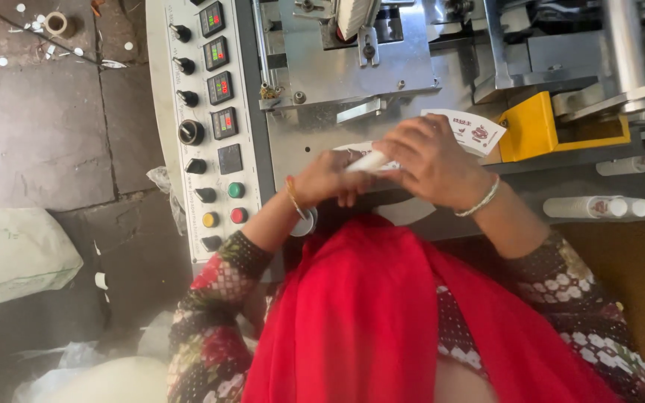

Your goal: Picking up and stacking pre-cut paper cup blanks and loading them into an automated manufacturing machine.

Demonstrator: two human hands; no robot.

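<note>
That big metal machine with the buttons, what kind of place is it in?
Probably a small factory or workshop. A metal machine has a control panel with knobs and coloured buttons, stacks of white paper cups lie beside it, and both hands handle printed paper blanks.

Yellow guard (531, 127) and control panel (214, 112) flank the hands (382, 168).
</note>
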